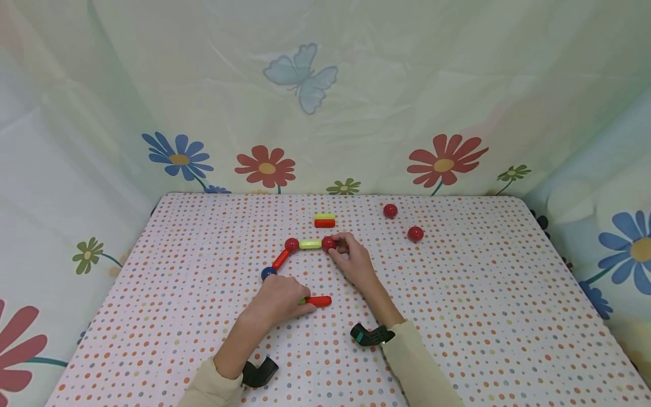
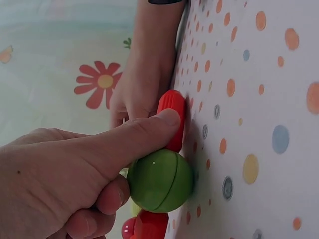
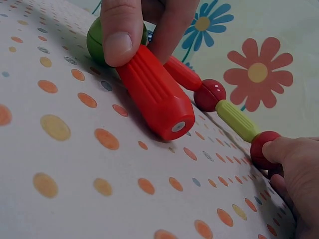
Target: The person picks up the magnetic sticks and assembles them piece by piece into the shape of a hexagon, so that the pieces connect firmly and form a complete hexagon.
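My left hand (image 1: 278,298) pinches a ridged red magnetic stick (image 1: 320,301) near the end that meets a green ball (image 2: 158,181). The thumb lies along the stick, and the hand covers most of the ball in the head view. Its far end, with a metal disc, points free in the right wrist view. Fingers of my right hand (image 1: 352,259) hold a red ball (image 1: 328,243). From that ball a chain runs left: a yellow-green stick (image 1: 311,245), a second red ball (image 1: 292,245), a red stick (image 1: 281,259) and a blue ball (image 1: 268,273) beside my left hand.
Beyond the chain, a yellow-green stick (image 1: 324,216) and a red stick (image 1: 324,224) lie side by side. Two loose red balls, one farther back (image 1: 390,211) and one nearer (image 1: 415,233), sit to the right. A dotted cloth (image 1: 458,316) covers the table, with a flowered curtain behind.
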